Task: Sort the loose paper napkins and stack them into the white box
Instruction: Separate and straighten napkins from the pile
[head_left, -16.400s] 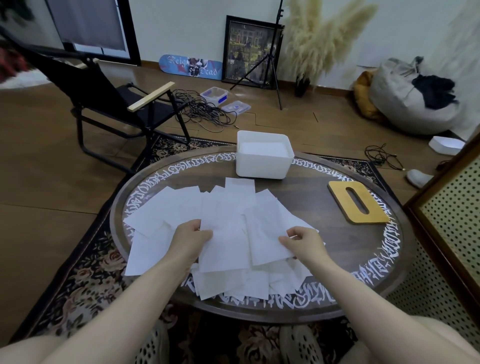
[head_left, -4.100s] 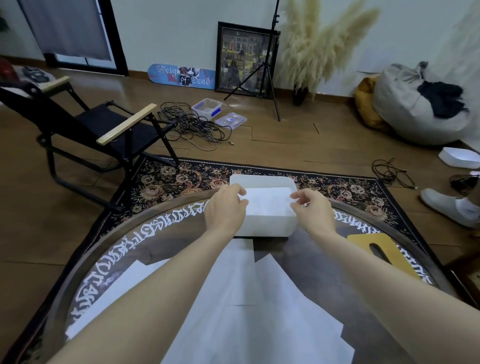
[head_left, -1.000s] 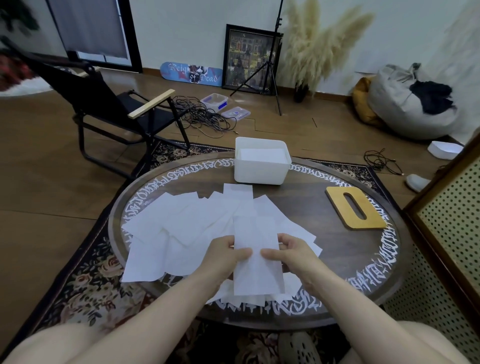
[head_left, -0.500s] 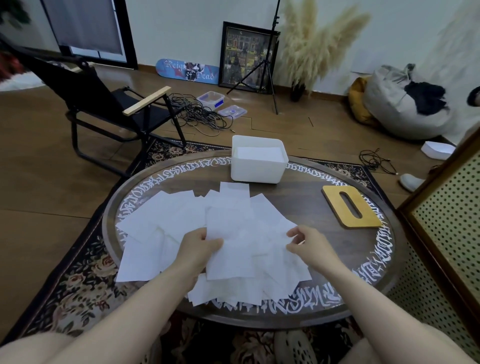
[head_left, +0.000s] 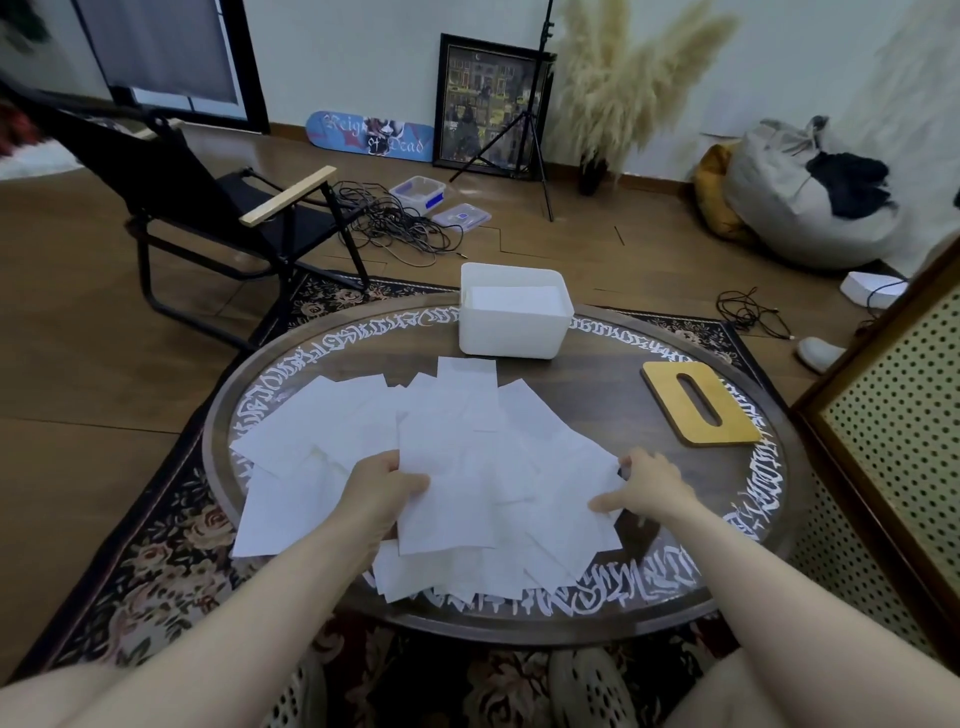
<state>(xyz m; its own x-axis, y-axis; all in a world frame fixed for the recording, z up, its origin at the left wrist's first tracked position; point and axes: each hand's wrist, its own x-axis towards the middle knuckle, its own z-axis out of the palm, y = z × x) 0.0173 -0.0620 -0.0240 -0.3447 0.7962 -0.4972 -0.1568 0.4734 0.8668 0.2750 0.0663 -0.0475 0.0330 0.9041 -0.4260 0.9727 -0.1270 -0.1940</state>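
Head cam, the only view we've got: we're looking down at a round table with white lettering around its rim. The box sits at the far edge of the table, open on top, with a flat white stack of napkins already inside it. Everything else we place relative to that box.

Near side of the box, toward us, is the loose pile of napkins, fanned out and overlapping across the middle and near part of the table, a few hanging past the near rim. The top sheet is on that pile, nearer us than the box.

Our left hand pinches the left edge of that sheet, thumb on top and fingers curled under it. Our right hand is at the pile's right edge, right of the box and closer to us; its thumb is stretched out along a napkin's edge and the fingers are bent down onto the paper. Whether it actually grips a napkin, we can't tell.

Right of the box and a bit nearer us lies a yellow lid with a slot in it, flat on the table, apart from the napkins.

Behind the box, off the table, there's a black chair to the left on the floor.
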